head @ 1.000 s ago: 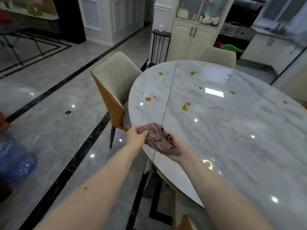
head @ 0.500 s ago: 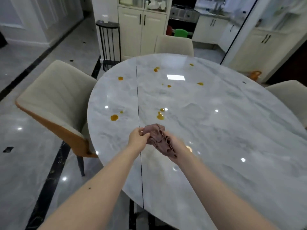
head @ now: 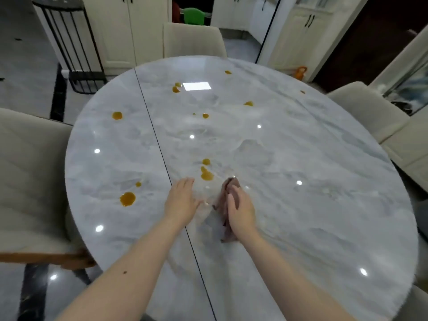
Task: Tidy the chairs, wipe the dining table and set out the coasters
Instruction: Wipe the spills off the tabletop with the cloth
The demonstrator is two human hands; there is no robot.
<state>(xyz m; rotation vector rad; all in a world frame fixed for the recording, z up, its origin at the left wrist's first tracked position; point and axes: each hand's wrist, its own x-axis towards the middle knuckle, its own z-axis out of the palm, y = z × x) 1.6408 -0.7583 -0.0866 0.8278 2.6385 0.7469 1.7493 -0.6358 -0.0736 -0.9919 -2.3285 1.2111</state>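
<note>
**Wiping stage: cloth down, spills ahead**

We see the right hand (head: 240,210) pressing a brownish cloth (head: 228,206) flat against the dining table (head: 324,181), fingers laid over the fabric; motion blur prevents us from confirming whether the thumb curls under it. The left hand (head: 181,200) rests just beside it, fingers straight and together, holding nothing. The cloth lies near the front middle of the tabletop, right of the dark seam (head: 162,158) that crosses the surface.

We judge the wiping to be at its start. Amber spills are scattered across the top: the nearest spill (head: 206,174) sits just beyond the cloth, a larger one (head: 127,198) lies left of the seam, and several more sit toward the far edge.

Risks from here:
- A bunched cloth may smear the liquid instead of lifting it, leaving streaks on the glossy surface.
- Liquid pushed across the seam may lodge in the gap.
- The left palm, planted near the nearest spill, may slide into it.
- The far spills call for a long reach; leaning may shift the chairs (head: 194,40) around the table.

No coasters are visible.
</note>
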